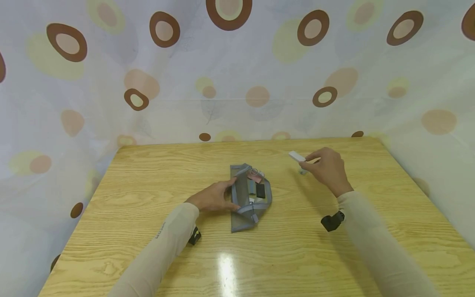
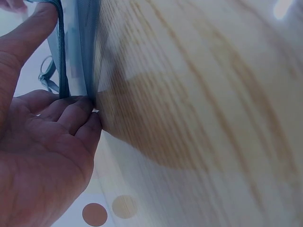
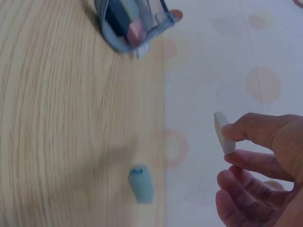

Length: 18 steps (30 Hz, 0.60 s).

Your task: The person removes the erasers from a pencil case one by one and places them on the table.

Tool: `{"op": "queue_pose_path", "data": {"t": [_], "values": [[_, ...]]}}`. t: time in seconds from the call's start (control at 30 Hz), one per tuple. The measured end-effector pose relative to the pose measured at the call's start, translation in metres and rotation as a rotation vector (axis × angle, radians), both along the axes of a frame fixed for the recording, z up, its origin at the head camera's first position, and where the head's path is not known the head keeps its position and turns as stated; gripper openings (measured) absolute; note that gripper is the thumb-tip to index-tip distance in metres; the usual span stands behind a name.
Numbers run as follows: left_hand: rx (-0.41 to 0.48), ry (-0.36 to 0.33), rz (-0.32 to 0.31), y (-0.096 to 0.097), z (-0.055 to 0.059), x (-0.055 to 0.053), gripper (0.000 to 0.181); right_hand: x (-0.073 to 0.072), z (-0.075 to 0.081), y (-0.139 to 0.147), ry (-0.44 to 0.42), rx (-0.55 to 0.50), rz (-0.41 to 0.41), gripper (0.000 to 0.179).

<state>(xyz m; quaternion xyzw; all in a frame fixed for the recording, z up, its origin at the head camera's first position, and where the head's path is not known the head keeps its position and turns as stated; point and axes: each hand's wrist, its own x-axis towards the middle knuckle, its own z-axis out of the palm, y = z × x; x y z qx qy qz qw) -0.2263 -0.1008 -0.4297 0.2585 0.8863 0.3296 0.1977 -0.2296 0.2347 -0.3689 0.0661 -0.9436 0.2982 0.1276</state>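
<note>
A grey-blue zip pouch (image 1: 238, 224) lies on the table with its mouth wide, and small pink, grey and black pieces show inside. My left hand (image 1: 213, 197) holds it from the left, thumb and fingers spread apart along the rim. In the left wrist view, the fingers (image 2: 71, 113) of that hand curl at the pouch's zip edge. Off to the right, my right hand (image 1: 326, 169) pinches a small white rectangular block (image 1: 296, 156) between thumb and fingers, raised over the table. Below it lies a small light-blue oblong piece (image 3: 142, 185), partly hidden by this hand in the head view.
The wood-grain table (image 1: 156, 173) ends at the back against a hanging white sheet (image 1: 237, 115) with brown and yellow circles. The sheet also closes off both sides. A metal ring (image 1: 254, 172) shows at the pouch's far end.
</note>
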Motion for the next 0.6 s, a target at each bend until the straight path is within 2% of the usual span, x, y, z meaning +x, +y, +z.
{"op": "queue_pose_path", "data": {"t": [0.33,0.6], "values": [[0.003,-0.008,0.003,0.0,-0.002,-0.001,0.1,-0.002,-0.013,0.035,-0.036,0.023,-0.089,0.036],[0.005,-0.005,-0.003,0.0,-0.002,-0.001,0.099,0.001,-0.028,0.054,-0.047,0.023,-0.123,0.036]]}}
